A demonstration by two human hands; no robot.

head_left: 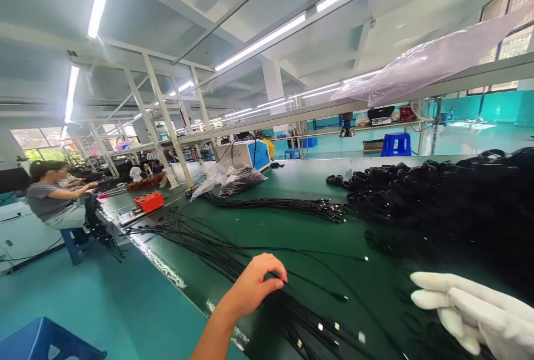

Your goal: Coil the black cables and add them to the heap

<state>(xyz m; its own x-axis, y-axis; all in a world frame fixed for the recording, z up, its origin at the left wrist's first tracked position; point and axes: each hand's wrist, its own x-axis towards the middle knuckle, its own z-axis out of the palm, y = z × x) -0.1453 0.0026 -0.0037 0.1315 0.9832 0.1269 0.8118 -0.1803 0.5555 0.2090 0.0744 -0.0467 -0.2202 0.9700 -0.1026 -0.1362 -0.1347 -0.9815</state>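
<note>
My bare left hand [261, 282] is over a bundle of long black cables [208, 251] on the green tabletop. Its thumb and index finger are pinched at a thin black cable [317, 289], whose light-tipped end points right. Other cable ends with small white tips [320, 327] fan out below and right of this hand. My right hand [471, 310], in a white glove, is at the right edge with fingers stretched out and nothing visible in them. Close to it lies a big dark heap of coiled black cables [438, 198].
Farther back lie a second cable bundle [275, 204], a clear plastic bag [233, 179], a blue-and-white machine [250, 153] and a red control box [149, 202]. A shelf beam [317, 112] crosses above the table. A person [54, 193] sits at the left; a blue stool [50, 343] stands nearby.
</note>
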